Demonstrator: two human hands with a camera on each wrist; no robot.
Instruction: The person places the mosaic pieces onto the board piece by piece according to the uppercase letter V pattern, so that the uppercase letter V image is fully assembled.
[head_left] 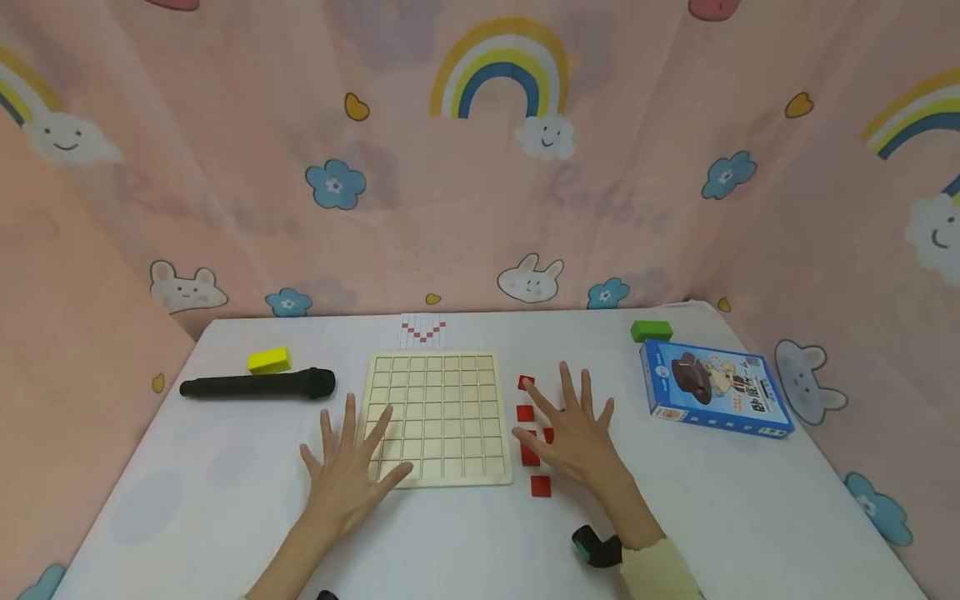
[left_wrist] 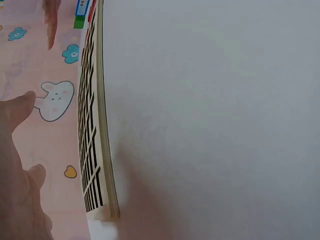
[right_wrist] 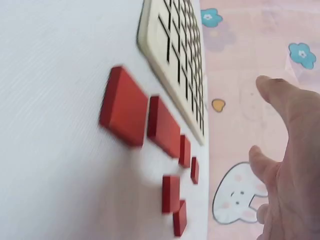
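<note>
White table w/ pink cartoon backdrop: your left hand (head_left: 347, 467) lies flat, fingers spread, on the grid board (head_left: 435, 417)'s near-left corner; right hand (head_left: 573, 433), fingers straight, hovers over red tiles (head_left: 528, 433) just right of the board, so pinch one tile by its edges.

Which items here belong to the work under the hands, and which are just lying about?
In use:
wooden grid board, left hand resting at its corner
red tiles under the right hand
pattern card

Lying about:
black microphone
yellow block
green block
blue box
</note>
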